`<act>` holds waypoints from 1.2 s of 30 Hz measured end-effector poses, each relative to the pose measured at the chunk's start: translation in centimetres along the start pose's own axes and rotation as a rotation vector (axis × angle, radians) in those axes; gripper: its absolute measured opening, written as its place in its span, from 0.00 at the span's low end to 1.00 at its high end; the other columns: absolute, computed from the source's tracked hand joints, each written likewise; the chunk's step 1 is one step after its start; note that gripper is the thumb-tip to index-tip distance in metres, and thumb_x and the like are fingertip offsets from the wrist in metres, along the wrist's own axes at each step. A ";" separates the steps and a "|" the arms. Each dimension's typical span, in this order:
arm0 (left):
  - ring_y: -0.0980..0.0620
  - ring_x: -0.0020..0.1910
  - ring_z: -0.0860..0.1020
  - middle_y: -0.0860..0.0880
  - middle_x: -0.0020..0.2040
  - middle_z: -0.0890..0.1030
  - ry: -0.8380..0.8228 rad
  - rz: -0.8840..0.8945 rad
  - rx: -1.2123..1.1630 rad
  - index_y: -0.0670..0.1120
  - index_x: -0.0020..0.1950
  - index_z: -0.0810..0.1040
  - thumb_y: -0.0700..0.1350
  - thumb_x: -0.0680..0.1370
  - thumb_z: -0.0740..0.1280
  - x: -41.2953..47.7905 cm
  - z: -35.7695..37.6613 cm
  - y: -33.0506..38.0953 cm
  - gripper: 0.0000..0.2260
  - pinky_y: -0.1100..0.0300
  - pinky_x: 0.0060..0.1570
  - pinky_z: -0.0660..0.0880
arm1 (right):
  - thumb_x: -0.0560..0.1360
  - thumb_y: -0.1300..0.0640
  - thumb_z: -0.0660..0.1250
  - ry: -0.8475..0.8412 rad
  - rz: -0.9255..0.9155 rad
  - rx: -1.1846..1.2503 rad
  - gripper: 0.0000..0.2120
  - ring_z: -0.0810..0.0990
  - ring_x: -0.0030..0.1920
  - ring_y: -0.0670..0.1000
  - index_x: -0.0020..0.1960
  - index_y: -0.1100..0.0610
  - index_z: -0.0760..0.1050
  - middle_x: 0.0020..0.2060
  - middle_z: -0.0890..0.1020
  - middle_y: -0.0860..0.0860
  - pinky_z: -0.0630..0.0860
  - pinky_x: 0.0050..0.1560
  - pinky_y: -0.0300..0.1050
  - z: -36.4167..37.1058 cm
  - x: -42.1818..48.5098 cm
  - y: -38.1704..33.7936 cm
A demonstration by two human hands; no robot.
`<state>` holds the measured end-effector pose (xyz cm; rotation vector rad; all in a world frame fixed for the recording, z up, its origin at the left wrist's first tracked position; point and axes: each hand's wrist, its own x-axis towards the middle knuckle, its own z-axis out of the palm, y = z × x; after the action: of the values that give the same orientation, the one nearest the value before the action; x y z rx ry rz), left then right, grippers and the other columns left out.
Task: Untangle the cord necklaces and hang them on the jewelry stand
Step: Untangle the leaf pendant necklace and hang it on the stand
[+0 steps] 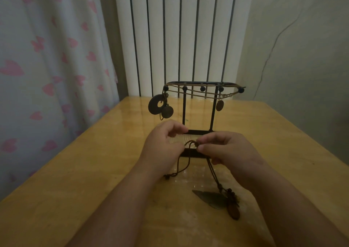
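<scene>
A black metal jewelry stand point(184, 110) rises at the table's middle. Tan cord necklaces point(200, 93) are draped along its top bar; a dark ring pendant point(155, 105) with a round disc hangs at its left and a small oval pendant point(219, 105) at its right. In front of the stand's base, my left hand point(163, 148) and my right hand point(226, 150) both pinch a dark brown cord necklace point(190, 143) at a knot between them. Its strands trail down to a leaf-shaped pendant point(211, 199) with beads lying on the table.
The yellow wooden table point(75, 171) stands against a white radiator point(181, 35). A pink-patterned curtain point(47, 67) hangs at the left and a pale wall with a thin wire point(272, 50) at the right.
</scene>
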<state>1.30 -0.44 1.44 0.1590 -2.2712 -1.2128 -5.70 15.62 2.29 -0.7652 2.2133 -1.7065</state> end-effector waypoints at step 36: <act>0.55 0.36 0.72 0.52 0.40 0.76 -0.342 0.011 0.196 0.54 0.42 0.73 0.46 0.78 0.64 -0.3 0.8 -0.8 0.06 0.60 0.35 0.68 | 0.77 0.53 0.67 -0.068 -0.276 -0.853 0.05 0.77 0.43 0.41 0.52 0.47 0.79 0.41 0.79 0.41 0.77 0.45 0.34 0.7 -0.5 -1.1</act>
<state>1.01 -0.22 0.32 0.0110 -2.6836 -1.0763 -4.63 15.10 3.01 -1.3210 2.8751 -0.7201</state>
